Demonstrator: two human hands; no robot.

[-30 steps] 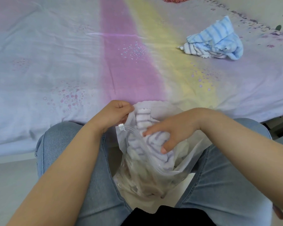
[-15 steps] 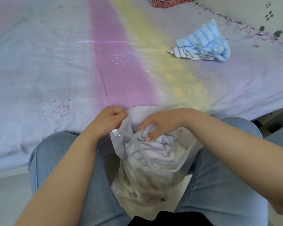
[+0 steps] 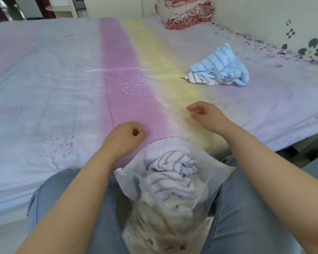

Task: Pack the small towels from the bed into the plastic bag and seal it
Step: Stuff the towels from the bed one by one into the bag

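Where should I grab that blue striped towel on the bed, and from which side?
Probably best from above, closing the right hand on the raised peak of the blue striped towel. It lies crumpled in a heap on the bed over a grey-striped towel at its front-left edge, so a low pinch there might catch either cloth.

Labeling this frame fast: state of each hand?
Left hand: loosely curled, holding nothing.
Right hand: curled, empty, above the bed.

A home bedroom: a bed with pastel sheet, floral pillow, flower-patterned wall.
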